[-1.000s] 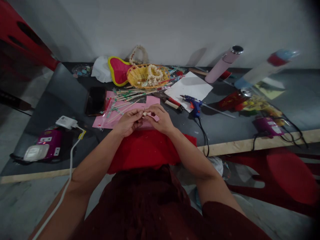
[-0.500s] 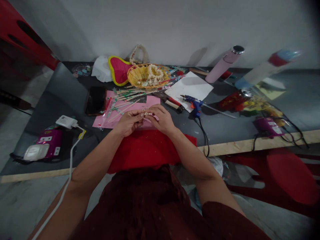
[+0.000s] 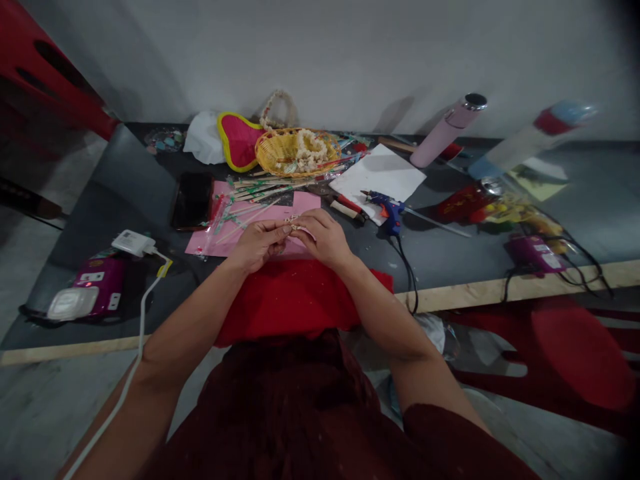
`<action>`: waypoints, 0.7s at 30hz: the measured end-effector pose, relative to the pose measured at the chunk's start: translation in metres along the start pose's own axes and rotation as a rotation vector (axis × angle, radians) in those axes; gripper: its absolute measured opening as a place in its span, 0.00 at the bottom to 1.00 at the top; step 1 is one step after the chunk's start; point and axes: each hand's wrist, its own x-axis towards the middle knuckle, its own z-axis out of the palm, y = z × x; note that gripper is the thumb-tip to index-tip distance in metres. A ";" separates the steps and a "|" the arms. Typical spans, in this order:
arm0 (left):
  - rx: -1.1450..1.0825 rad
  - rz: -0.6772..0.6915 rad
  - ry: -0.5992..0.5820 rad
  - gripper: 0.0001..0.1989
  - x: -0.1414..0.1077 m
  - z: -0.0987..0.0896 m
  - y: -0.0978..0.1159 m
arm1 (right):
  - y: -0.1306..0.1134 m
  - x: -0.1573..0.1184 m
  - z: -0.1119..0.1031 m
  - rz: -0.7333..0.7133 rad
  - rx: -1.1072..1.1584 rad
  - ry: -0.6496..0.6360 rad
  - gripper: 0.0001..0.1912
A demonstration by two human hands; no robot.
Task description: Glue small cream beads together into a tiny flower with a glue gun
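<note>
Pinching a small pale piece (image 3: 294, 225) with the thumb and fingertips of the left hand (image 3: 263, 245), and clamping its other side with the thumb and curled fingers of the right hand (image 3: 325, 237); being unable to tell the exact contact, too small and partly covered. Holding the piece between the two hands, over the near part of a pink sheet (image 3: 227, 249). Having a red cloth (image 3: 300, 300) just below the hands, at the near edge of the dark table (image 3: 135, 207). Looking past the fingers onto thin sticks (image 3: 257, 193) with green bits, scattered about the pink sheet, and onto a black phone (image 3: 193, 201) just beside its left edge. Having, to the right, a red-handled tool (image 3: 347, 203) and a blue glue gun (image 3: 393, 210), lying partly over a white sheet (image 3: 380, 173). Facing, behind the sticks, a yellow woven basket (image 3: 270, 147) with a string of pale pieces (image 3: 311, 155) inside. Seeing, farther right, a pink flask (image 3: 445, 137) near the wall (image 3: 330, 60), and a purple socket box (image 3: 103, 283) at the left end of the table.
</note>
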 end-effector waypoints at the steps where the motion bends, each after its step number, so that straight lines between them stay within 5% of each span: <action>1: 0.004 0.001 0.004 0.12 0.000 0.000 0.000 | 0.000 0.000 0.000 -0.007 -0.004 0.007 0.10; 21: 0.019 0.029 0.031 0.13 0.000 0.001 -0.001 | 0.000 -0.001 0.006 0.033 0.051 -0.002 0.09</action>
